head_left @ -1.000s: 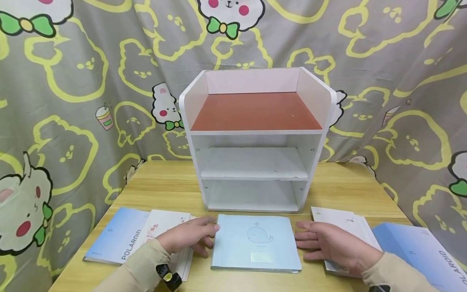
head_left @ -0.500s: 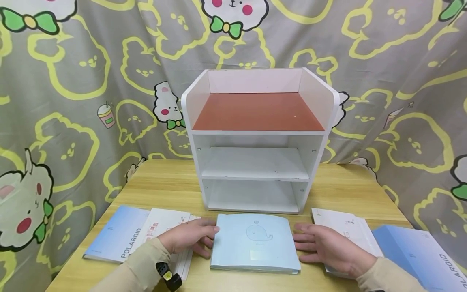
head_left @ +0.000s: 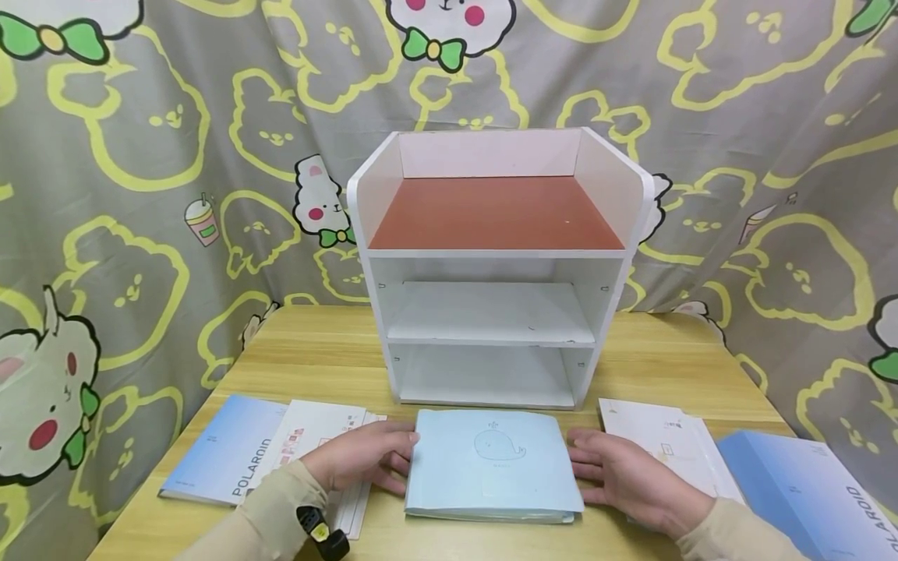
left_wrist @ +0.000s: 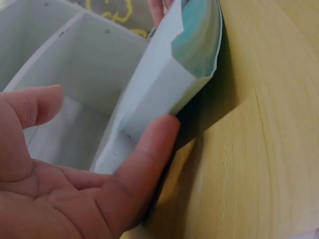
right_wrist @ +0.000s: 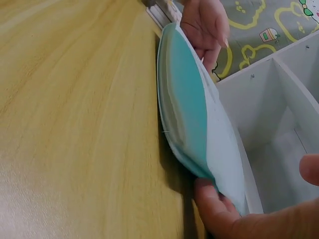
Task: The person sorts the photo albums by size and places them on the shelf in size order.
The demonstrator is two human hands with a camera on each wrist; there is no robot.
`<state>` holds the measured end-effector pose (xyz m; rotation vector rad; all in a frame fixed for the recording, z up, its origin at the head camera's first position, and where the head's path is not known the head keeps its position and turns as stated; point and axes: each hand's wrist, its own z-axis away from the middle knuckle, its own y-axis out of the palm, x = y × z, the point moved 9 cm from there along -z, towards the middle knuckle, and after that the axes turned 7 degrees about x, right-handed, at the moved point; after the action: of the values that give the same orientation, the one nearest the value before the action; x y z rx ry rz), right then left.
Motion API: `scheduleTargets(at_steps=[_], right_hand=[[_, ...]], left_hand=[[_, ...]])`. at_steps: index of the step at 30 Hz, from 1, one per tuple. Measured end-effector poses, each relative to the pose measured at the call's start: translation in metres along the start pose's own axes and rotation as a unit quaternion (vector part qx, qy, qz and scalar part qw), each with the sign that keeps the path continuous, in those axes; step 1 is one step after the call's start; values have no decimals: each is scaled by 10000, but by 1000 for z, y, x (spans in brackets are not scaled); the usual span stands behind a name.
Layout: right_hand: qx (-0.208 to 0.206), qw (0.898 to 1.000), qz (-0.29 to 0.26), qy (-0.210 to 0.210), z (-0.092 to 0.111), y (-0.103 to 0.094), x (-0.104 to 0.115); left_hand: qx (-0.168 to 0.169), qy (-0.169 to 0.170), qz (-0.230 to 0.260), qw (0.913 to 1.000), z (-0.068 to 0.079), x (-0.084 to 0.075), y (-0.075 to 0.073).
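Observation:
A light blue folder (head_left: 491, 487) with a whale drawn on its cover lies flat on the table, its cover bulging slightly. At its left edge is my left hand (head_left: 368, 456); in the left wrist view a finger (left_wrist: 152, 149) touches the spine while the thumb stands apart. My right hand (head_left: 631, 479) is at the opposite edge, its palm turned inward. In the right wrist view a fingertip (right_wrist: 205, 191) meets the folder's lower edge, and that thumb (right_wrist: 310, 168) is also clear of the cover. Neither hand pinches the folder.
Behind the folder stands a white shelf unit (head_left: 494, 254) with a reddish-brown top surface. White booklets (head_left: 312, 428) and a blue POLAROID book (head_left: 220, 452) lie at left. More white booklets (head_left: 673, 436) and a blue POLAROID item (head_left: 807, 483) lie at right. A patterned curtain (head_left: 266, 93) surrounds the table.
My right hand has shifted slightly along the folder's right edge. The folder's cover bulges a little more and its lower right corner has moved slightly right. My left hand stays almost in place.

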<state>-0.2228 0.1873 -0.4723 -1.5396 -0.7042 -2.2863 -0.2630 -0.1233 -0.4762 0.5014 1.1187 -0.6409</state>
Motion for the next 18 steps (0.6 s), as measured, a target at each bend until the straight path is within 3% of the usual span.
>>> scheduleTargets(at_steps=[9,18], right_hand=[[124,9997,-64,-183,-6,6,1],[75,9999,-121,-41,-8,7,-8]], left_hand=[[-2,6,182,9998,0,-1,5],[95,78,180,9998,0,-3,10]])
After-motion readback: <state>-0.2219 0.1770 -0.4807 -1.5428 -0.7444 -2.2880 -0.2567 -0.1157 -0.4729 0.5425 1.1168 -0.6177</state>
